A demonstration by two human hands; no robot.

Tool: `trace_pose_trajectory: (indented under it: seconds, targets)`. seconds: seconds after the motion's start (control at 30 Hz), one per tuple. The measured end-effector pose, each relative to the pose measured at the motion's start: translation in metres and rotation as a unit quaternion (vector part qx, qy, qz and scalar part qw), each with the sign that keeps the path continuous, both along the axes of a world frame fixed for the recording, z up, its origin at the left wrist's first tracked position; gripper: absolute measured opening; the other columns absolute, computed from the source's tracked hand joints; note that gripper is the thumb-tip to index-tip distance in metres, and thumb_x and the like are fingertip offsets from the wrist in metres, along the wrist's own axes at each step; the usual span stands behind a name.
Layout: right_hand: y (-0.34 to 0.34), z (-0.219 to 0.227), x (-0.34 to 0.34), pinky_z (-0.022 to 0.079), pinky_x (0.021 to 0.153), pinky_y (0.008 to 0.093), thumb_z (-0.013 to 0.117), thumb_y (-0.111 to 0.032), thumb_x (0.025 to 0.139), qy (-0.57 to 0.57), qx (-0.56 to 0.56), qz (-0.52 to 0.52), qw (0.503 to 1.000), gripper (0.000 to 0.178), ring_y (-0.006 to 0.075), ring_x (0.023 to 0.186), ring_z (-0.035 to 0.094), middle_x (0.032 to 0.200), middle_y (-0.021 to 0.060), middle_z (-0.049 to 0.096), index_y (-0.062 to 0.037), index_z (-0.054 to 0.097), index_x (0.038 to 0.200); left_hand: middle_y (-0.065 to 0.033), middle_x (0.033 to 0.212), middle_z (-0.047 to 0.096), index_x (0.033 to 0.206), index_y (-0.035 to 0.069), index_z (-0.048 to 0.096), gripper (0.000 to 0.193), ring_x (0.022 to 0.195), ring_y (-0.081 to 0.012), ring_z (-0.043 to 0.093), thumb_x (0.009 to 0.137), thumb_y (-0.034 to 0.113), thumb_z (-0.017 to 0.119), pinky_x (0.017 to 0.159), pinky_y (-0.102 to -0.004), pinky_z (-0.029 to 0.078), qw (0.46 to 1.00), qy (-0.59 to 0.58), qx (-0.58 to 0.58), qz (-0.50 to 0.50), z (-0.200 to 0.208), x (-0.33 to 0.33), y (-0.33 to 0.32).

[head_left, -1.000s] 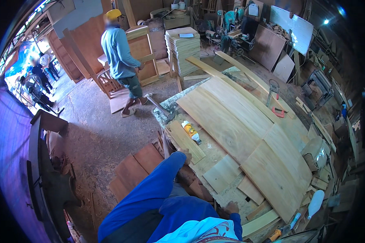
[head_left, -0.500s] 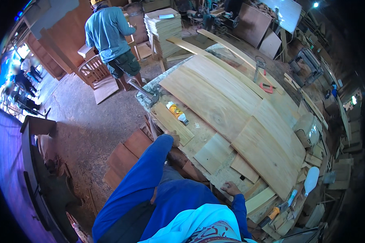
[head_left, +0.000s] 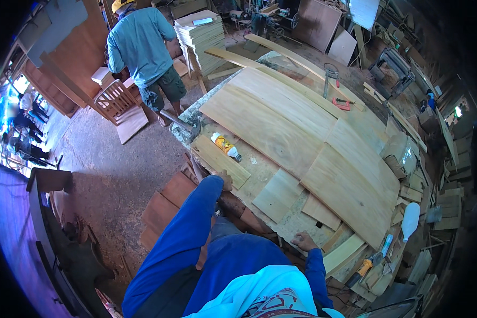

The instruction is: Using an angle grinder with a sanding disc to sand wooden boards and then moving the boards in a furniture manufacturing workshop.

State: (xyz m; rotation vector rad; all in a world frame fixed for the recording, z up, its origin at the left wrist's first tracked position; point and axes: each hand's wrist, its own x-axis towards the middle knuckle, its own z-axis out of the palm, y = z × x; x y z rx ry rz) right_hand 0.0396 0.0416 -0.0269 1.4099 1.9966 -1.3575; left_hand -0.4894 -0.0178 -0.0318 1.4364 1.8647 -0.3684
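Observation:
My left hand [head_left: 226,180] rests at the near end of a narrow pale board [head_left: 221,161], by the workbench edge; its fingers are mostly hidden. On the bench's near edge lies my right hand [head_left: 304,241], open, fingers apart, nothing in them. A yellow-and-white glue bottle [head_left: 226,147] lies on its side against the narrow board. Wide joined wooden panels [head_left: 281,127] cover much of the workbench [head_left: 259,165]. Between my hands, a small square board [head_left: 278,195] and a smaller offcut [head_left: 321,211] sit beside the panels.
A hammer [head_left: 181,123] lies at the bench's left corner. Long strips [head_left: 281,53] and a red clamp [head_left: 342,104] are at the far side. A power tool [head_left: 367,267] and a white bottle [head_left: 410,222] lie right. A person [head_left: 143,53] stands by stacked boards [head_left: 200,42].
The view has shifted slightly, so the bench sits a little lower and further left. The person at the back has turned and bent their head. My hands stay in place on the bench.

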Motion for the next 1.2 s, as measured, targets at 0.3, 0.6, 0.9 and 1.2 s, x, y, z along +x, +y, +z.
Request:
trace_pose_trajectory:
  seconds: [0.3, 0.6, 0.9, 1.2]
  targets:
    - [-0.002, -0.004, 0.004, 0.041, 0.111, 0.0435, 0.08, -0.041, 0.081, 0.002, -0.013, -0.012, 1.0, 0.062, 0.0405, 0.138, 0.043, 0.159, 0.0309, 0.022, -0.0041, 0.062, 0.127, -0.0158, 0.143, 0.048, 0.134, 0.029, 0.062, 0.052, 0.135, -0.0418, 0.042, 0.084, 0.042, 0.061, 0.107, -0.0575, 0.039, 1.0, 0.012, 0.002, 0.001, -0.019, -0.003, -0.004]
    - [-0.004, -0.006, 0.009, 0.031, 0.118, 0.0436, 0.078, -0.043, 0.082, -0.008, 0.004, 0.003, 1.0, 0.062, 0.0436, 0.146, 0.031, 0.16, 0.0317, 0.019, -0.0058, 0.063, 0.129, -0.0208, 0.139, 0.049, 0.133, 0.027, 0.062, 0.05, 0.129, -0.0436, 0.046, 0.086, 0.045, 0.058, 0.104, -0.0574, 0.04, 1.0, 0.007, 0.022, 0.0, -0.005, 0.002, -0.005]
    - [-0.003, -0.008, 0.011, 0.028, 0.119, 0.0426, 0.079, -0.043, 0.08, 0.01, -0.002, 0.0, 1.0, 0.061, 0.0434, 0.148, 0.025, 0.161, 0.0322, 0.015, -0.0075, 0.065, 0.128, -0.0221, 0.134, 0.05, 0.131, 0.028, 0.062, 0.048, 0.126, -0.0451, 0.048, 0.085, 0.043, 0.058, 0.103, -0.0559, 0.042, 0.999, 0.005, 0.006, -0.045, -0.008, -0.003, -0.006]
    - [-0.005, -0.007, 0.005, 0.024, 0.121, 0.0436, 0.079, -0.044, 0.08, 0.031, -0.003, -0.003, 1.0, 0.06, 0.0431, 0.151, 0.017, 0.161, 0.0342, 0.012, -0.0107, 0.066, 0.128, -0.0213, 0.132, 0.054, 0.128, 0.024, 0.064, 0.046, 0.126, -0.0432, 0.048, 0.085, 0.043, 0.058, 0.105, -0.0547, 0.041, 0.999, 0.019, 0.031, -0.034, -0.049, -0.024, -0.017]
